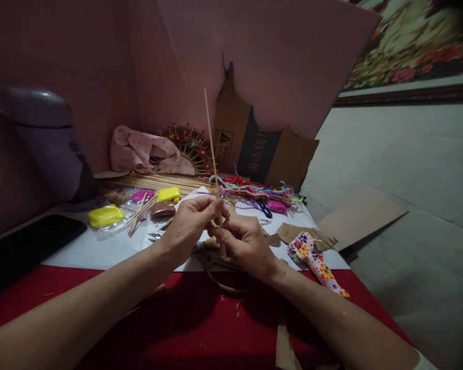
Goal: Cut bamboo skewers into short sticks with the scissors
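A thin wooden skewer (pixel 210 139) stands nearly upright in front of me, its pointed end up. My left hand (pixel 195 221) pinches it between thumb and fingers. Just below and to the right, my right hand (pixel 247 239) is closed round the skewer's lower part, and the two hands touch or nearly touch. Under them lies a pair of scissors (pixel 212 275), its handle loops toward me and its middle hidden by my hands. A bundle of similar sticks (pixel 158 181) lies behind my hands on the white paper.
Yellow clay (pixel 106 216) in bags and a black phone (pixel 34 246) lie left, near a purple bottle (pixel 50 149). Torn cardboard (pixel 231 128) leans behind tangled coloured pipe cleaners (pixel 250 189). A floral fabric piece (pixel 318 262) lies right, by the table's edge.
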Demonstrator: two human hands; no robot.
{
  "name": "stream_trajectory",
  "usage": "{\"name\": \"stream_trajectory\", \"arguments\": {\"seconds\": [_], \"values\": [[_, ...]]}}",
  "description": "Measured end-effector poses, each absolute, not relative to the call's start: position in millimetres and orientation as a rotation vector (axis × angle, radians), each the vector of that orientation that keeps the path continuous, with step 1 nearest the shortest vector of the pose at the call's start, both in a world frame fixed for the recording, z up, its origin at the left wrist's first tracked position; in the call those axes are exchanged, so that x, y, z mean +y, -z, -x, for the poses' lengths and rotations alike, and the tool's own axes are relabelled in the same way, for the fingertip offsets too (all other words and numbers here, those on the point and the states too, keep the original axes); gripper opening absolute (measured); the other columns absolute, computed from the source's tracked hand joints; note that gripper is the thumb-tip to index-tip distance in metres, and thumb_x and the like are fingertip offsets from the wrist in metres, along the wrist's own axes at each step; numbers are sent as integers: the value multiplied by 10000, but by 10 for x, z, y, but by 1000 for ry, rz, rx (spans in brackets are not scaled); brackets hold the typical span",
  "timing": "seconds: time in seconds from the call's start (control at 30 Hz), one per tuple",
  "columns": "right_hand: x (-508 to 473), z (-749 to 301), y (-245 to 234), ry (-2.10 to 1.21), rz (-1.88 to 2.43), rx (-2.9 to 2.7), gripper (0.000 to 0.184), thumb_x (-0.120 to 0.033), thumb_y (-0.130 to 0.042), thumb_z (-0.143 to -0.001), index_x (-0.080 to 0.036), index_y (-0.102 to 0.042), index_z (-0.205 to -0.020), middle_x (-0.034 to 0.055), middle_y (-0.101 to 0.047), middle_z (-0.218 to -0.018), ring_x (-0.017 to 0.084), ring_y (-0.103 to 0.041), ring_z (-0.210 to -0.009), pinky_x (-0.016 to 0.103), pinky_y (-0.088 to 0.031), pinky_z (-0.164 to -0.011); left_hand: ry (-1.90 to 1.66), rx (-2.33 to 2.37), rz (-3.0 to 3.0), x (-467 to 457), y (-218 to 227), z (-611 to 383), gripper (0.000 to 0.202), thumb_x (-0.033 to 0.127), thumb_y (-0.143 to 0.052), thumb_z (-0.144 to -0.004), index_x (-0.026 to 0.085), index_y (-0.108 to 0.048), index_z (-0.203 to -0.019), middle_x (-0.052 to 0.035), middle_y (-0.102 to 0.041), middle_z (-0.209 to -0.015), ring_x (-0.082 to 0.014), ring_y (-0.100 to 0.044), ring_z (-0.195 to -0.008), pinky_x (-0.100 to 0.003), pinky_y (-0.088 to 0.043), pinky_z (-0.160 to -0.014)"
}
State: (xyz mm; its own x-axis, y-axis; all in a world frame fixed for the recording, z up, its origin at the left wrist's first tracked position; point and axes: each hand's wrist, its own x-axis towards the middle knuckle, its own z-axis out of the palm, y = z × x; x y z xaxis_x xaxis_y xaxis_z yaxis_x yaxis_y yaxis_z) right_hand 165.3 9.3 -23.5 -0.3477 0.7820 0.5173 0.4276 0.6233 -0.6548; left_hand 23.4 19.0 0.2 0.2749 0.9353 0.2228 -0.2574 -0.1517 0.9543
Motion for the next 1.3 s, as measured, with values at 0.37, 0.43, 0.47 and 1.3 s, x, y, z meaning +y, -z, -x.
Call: {"name": "stream_trajectory", "arguments": {"seconds": [0.37, 0.43, 0.47, 1.3], "values": [[52, -1649, 195, -367, 988, -2069, 337, -260, -553, -845, -156, -478, -533, -57, -372, -498, 68, -311, -481, 213, -255, -475, -1223, 729, -1329, 204, 13, -228, 320, 438, -641, -726, 137, -598, -627, 19, -529, -575, -68, -446, -494, -179, -315, -437], [56, -1652, 199, -367, 991, -2086, 330, -265, -545, -849, -156, -495, -542, -56, -380, -496, 70, -318, -482, 212, -257, -473, -1222, 732, -1336, 209, 21, -227, 313, 427, -636, -733, 136, -596, -626, 20, -522, -568, -65, -435, -490, -177, -313, -436], [58, -1655, 200, -366, 990, -2092, 330, -266, -544, -850, -155, -498, -542, -56, -379, -496, 71, -319, -483, 212, -259, -473, -1221, 737, -1338, 210, 22, -227, 309, 422, -633, -736, 135, -596, -627, 22, -520, -565, -62, -428, -484, -176, -309, -433], [41, -1651, 184, -446, 1009, -2249, 157, -165, -560, -804, -144, -613, -658, -11, -563, -574, 98, -463, -527, 220, -351, -530, -1227, 826, -1428, 175, -11, -245, 298, 366, -564, -797, 137, -577, -607, 10, -554, -591, -59, -435, -473, -170, -315, -426]]}}
